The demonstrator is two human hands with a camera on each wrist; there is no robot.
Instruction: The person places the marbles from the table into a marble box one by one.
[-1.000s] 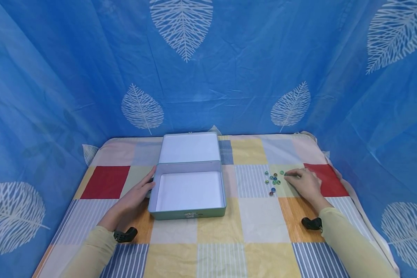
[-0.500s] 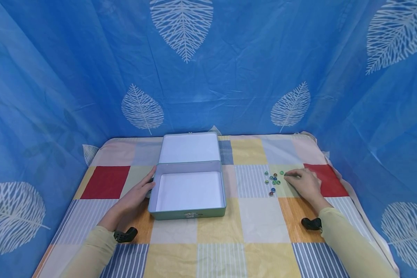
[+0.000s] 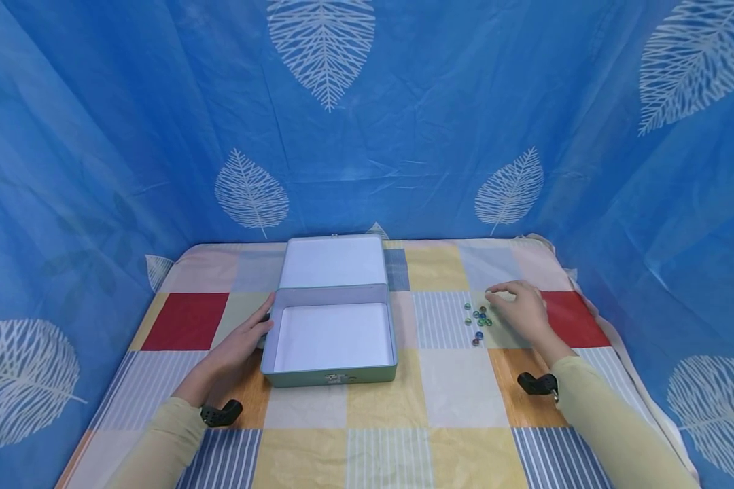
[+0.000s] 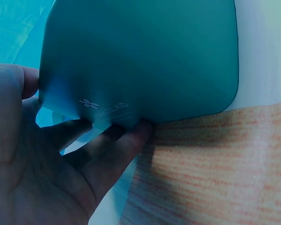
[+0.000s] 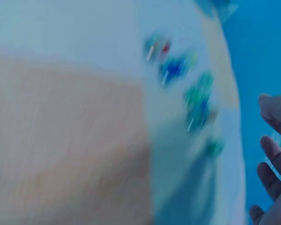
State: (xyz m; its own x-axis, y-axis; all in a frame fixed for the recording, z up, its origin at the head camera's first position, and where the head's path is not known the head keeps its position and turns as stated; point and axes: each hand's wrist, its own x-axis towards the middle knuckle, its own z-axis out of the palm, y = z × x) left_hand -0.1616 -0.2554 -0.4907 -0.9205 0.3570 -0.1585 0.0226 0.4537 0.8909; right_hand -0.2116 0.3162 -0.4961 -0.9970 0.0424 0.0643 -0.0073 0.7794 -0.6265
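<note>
While the teal tin box [image 3: 329, 336] stands open in the head view, its white floor is bare and its lid [image 3: 333, 261] lies flat behind it, so by my judgement none of the glass marbles [image 3: 478, 320] has gone in yet and the whole cluster is left on the checked cloth of the tabletop [image 3: 459, 387]. The left hand [image 3: 240, 345] rests along the box's left wall with its fingers fairly straight against the metal, steadying rather than clutching. The right hand [image 3: 522, 310] hovers just beside the marbles on their right, thumb and forefinger drawn together near the far end of the cluster; it may pinch one marble between them, but at this size I cannot tell whether anything is in the grip. The marbles lie well apart from the box, on the striped and pale squares to its right, touching or nearly touching the right fingertips. From the left wrist, the box's teal wall [image 4: 140, 61] fills the frame and the left fingers [image 4: 117, 154] lie extended against its lower edge, with the orange square of the cloth [image 4: 215, 164] alongside. From the right wrist, the picture is heavily blurred: smears of blue, green and red marbles [image 5: 187, 89] lie on pale cloth, and the loosely curled right fingers [image 5: 276, 159] show at the frame's edge, apart from the smears.
</note>
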